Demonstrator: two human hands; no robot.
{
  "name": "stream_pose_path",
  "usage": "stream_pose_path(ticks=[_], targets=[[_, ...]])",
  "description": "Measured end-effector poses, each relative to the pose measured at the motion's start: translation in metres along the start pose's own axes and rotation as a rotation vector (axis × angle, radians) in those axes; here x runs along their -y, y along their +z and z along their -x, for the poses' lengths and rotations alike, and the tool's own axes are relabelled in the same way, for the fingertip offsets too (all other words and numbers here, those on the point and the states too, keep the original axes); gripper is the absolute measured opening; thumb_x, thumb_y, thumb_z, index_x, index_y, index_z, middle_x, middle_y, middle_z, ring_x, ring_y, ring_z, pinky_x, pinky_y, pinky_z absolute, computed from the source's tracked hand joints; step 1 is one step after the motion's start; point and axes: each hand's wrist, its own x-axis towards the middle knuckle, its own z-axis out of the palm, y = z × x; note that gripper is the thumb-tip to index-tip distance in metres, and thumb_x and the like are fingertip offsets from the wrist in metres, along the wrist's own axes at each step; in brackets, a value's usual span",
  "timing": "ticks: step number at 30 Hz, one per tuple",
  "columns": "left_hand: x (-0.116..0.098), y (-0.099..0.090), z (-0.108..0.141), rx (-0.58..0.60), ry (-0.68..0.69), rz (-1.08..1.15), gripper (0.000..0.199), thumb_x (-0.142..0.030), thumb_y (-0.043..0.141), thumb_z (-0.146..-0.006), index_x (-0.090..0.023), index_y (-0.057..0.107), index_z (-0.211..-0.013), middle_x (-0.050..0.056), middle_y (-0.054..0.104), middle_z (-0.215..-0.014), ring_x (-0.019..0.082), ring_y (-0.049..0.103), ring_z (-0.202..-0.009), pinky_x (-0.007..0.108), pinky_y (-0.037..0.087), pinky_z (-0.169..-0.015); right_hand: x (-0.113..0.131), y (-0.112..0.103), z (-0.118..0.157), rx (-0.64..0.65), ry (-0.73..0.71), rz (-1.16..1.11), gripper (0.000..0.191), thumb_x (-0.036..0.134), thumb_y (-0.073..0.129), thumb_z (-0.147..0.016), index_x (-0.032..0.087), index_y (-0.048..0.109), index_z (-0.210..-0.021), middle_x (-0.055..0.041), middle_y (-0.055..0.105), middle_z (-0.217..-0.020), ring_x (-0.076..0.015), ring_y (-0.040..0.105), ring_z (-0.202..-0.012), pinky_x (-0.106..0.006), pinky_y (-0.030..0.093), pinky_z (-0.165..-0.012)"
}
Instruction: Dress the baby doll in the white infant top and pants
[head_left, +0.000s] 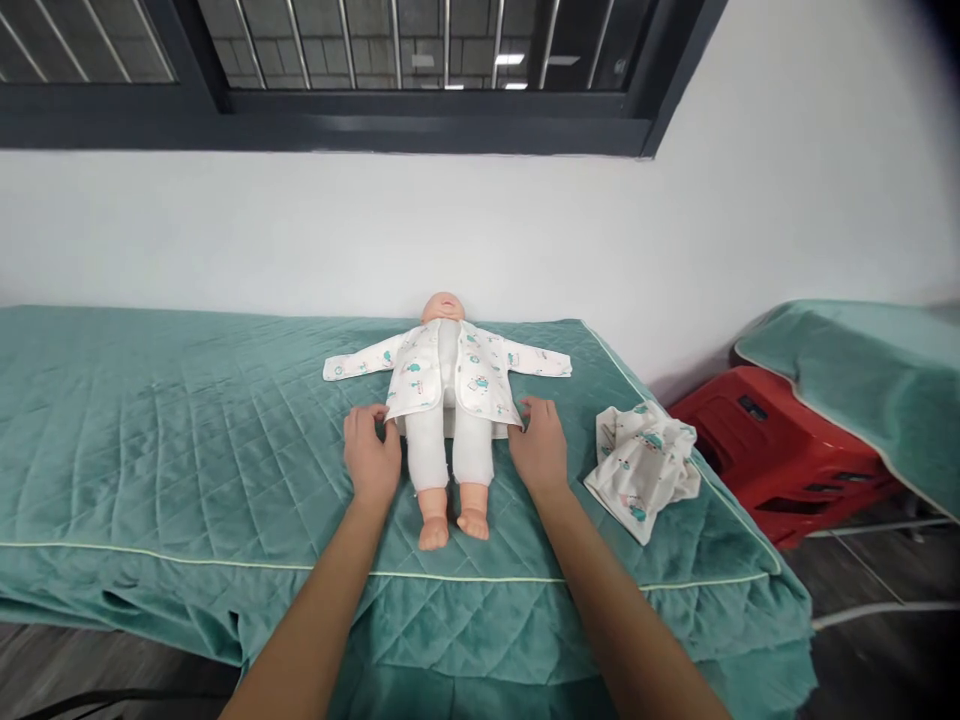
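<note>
Jacket, between both hands, seemingly pinched

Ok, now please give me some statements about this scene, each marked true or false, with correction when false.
1. The doll lies on the green cover. True.
2. The patterned jacket is fastened closed at the front. False: its front is open.
3. The left hand is at the jacket's lower edge. True.
4. The crumpled cloth is on the left hand's side. False: it lies on the right hand's side.
5. The doll's feet are bare. True.
</note>
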Motion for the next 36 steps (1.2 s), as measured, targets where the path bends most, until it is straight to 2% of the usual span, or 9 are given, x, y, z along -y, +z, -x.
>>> stream_pose_path(ticks=[3,8,16,19,21,24,28,32,36], targets=[[0.0,0.002,0.0,-0.025,0.135,-0.026,0.016,-0.02,0.056,-0.087,-0.019,0.061,-0.102,0.01,0.061,-0.105,0.027,0.054,-0.103,0.04,0.046,-0.091,0.006,-0.001,0.001,-0.071,-0.209,0.022,0.041,0.012,0.052,-0.081,0.014,0.056,-0.123,-0.0157,0.056,-0.122,-0.0306,0.049,-0.112,-0.044,0.044,-0.097],[-0.003,0.006,-0.001,-0.019,0.313,-0.015,0.017,-0.018,0.051,-0.093,-0.019,0.065,-0.103,0.01,0.063,-0.106,0.025,0.055,-0.101,0.039,0.046,-0.09,0.016,0.002,-0.003,0.009,-0.432,-0.059,0.034,0.016,0.047,-0.092,0.016,0.058,-0.124,-0.0137,0.059,-0.123,-0.0291,0.052,-0.113,-0.045,0.044,-0.1],[-0.006,0.017,-0.015,0.057,0.434,0.005,0.023,-0.027,0.049,-0.098,-0.019,0.067,-0.109,0.009,0.064,-0.101,0.023,0.057,-0.097,0.036,0.046,-0.089,0.022,0.015,-0.013,0.014,-0.397,-0.248,0.026,0.024,0.05,-0.093,0.021,0.065,-0.114,-0.0108,0.059,-0.113,-0.0257,0.056,-0.109,-0.04,0.046,-0.096],[-0.007,0.02,-0.018,0.11,0.423,0.015,0.023,-0.029,0.046,-0.098,-0.019,0.066,-0.103,0.009,0.063,-0.098,0.023,0.057,-0.095,0.036,0.046,-0.087,0.018,0.018,-0.018,0.026,-0.299,-0.427,0.021,0.028,0.052,-0.093,0.02,0.067,-0.105,-0.0068,0.061,-0.105,-0.0212,0.057,-0.097,-0.034,0.047,-0.087],[-0.008,0.02,-0.019,0.136,0.351,0.054,0.023,-0.031,0.044,-0.098,-0.019,0.063,-0.099,0.008,0.063,-0.095,0.022,0.058,-0.091,0.035,0.046,-0.083,0.011,0.021,-0.023,0.044,-0.142,-0.596,0.021,0.037,0.055,-0.092,0.019,0.067,-0.093,-0.0022,0.061,-0.09,-0.0175,0.056,-0.082,-0.029,0.047,-0.075],[-0.006,0.019,-0.021,0.1,0.083,0.151,0.024,-0.037,0.044,-0.099,-0.02,0.058,-0.09,0.004,0.062,-0.083,0.02,0.058,-0.079,0.032,0.043,-0.073,0.0,0.028,-0.03,0.076,0.138,-0.887,0.031,0.048,0.062,-0.085,0.018,0.068,-0.086,0.0028,0.059,-0.073,-0.0141,0.05,-0.067,-0.026,0.043,-0.064],[0.003,0.018,-0.026,-0.058,-0.253,0.321,0.035,-0.048,0.045,-0.097,-0.022,0.047,-0.074,-0.003,0.049,-0.064,0.016,0.048,-0.062,0.028,0.037,-0.062,-0.006,0.033,-0.034,0.06,0.318,-1.153,0.034,0.048,0.07,-0.078,0.018,0.07,-0.095,0.0023,0.066,-0.078,-0.0137,0.055,-0.067,-0.026,0.046,-0.062],[0.006,0.019,-0.03,-0.155,-0.33,0.384,0.033,-0.046,0.05,-0.095,-0.023,0.044,-0.073,-0.003,0.045,-0.068,0.015,0.044,-0.066,0.029,0.038,-0.065,-0.004,0.028,-0.038,-0.044,0.415,-1.365,0.034,0.042,0.073,-0.074,0.018,0.067,-0.097,-0.0031,0.073,-0.096,-0.0179,0.066,-0.083,-0.032,0.054,-0.077],[0.004,0.015,-0.03,-0.243,-0.394,0.383,0.013,-0.028,0.056,-0.09,-0.022,0.045,-0.089,0.0,0.049,-0.084,0.016,0.049,-0.077,0.033,0.042,-0.075,-0.005,0.022,-0.04,-0.189,0.478,-1.324,0.031,0.041,0.066,-0.075,0.019,0.059,-0.095,-0.0059,0.071,-0.104,-0.0199,0.067,-0.096,-0.036,0.055,-0.087]])
